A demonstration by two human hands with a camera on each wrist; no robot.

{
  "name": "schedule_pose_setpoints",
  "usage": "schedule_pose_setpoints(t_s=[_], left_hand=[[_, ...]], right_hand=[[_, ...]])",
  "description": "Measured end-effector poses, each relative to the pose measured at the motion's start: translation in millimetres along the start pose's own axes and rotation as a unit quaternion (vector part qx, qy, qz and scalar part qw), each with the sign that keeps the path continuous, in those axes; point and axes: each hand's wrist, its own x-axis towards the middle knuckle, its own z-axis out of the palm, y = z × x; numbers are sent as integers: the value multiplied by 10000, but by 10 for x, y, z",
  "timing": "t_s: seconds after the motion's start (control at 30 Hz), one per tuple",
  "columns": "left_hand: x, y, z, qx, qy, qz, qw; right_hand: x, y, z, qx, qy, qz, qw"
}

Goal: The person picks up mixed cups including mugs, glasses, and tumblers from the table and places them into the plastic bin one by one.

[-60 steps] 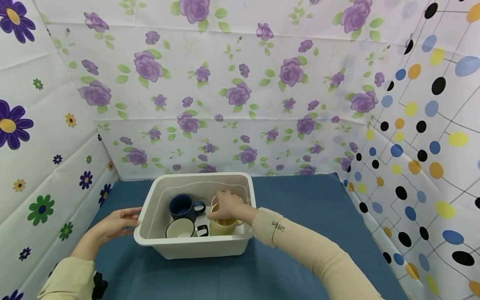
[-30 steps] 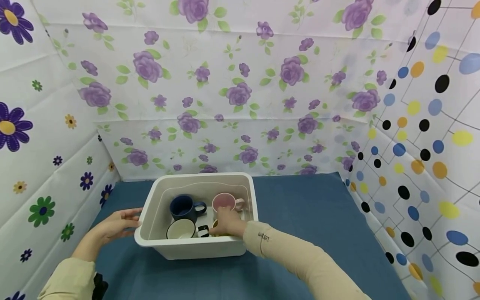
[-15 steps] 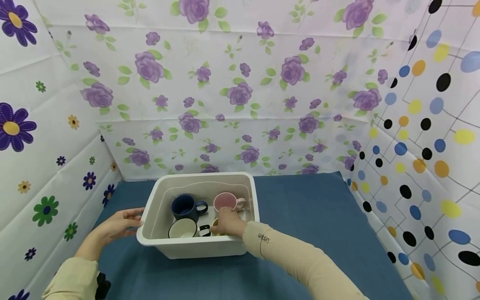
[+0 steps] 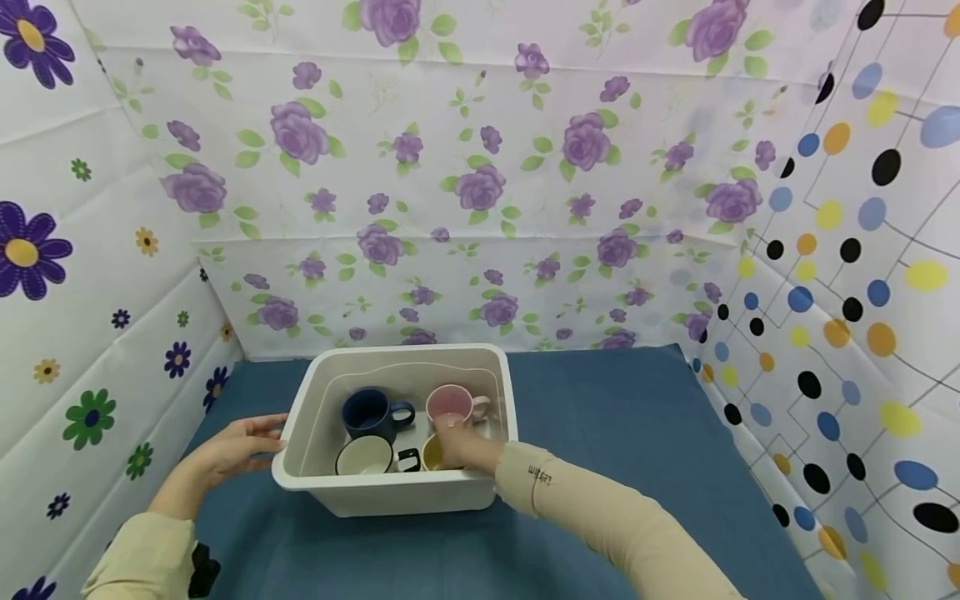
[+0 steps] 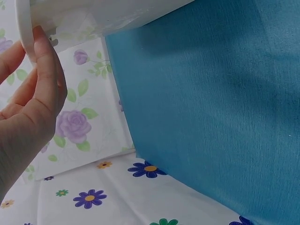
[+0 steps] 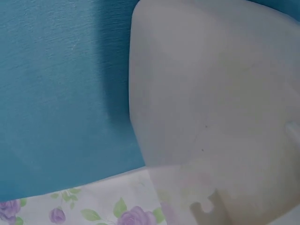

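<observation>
My left hand (image 4: 236, 450) holds the left rim of a light grey plastic tub (image 4: 397, 497). In the left wrist view, the fingers (image 5: 45, 75) lie on either side of that rim. Inside the tub, my right hand (image 4: 467, 446) is at a yellow mug (image 4: 432, 454) in the front right and covers much of it; its fingertips are hidden. Behind it stands a pink mug (image 4: 450, 402) with its handle to the right. A dark blue mug (image 4: 367, 412) is at the back left, and a cream mug (image 4: 363, 456) with a dark rim and handle is in front of it.
The tub stands on a blue cloth (image 4: 600, 433) with flowered sheeting (image 4: 480, 275) behind. Flowered sheeting also hangs at the left, and dotted sheeting (image 4: 825, 350) at the right. In the right wrist view, the tub's outer wall (image 6: 211, 93) fills much of the frame.
My right hand, earlier over the pink mug with the yellow mug, has moved to the front right corner. It has since shifted slightly right, showing more of the yellow mug's inside. My left hand stays.
</observation>
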Motion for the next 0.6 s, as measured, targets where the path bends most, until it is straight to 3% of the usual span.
schedule_pose_setpoints(t_s=[0.13, 0.27, 0.6], left_hand=[[2, 13, 5, -40, -15, -7, 10000], [7, 25, 17, -65, -19, -39, 10000], [7, 9, 9, 104, 104, -31, 9999]], right_hand=[[-59, 21, -37, -77, 266, -339, 9990], [-82, 25, -59, -169, 332, -373, 9986], [-147, 107, -241, -180, -133, -866, 9960]])
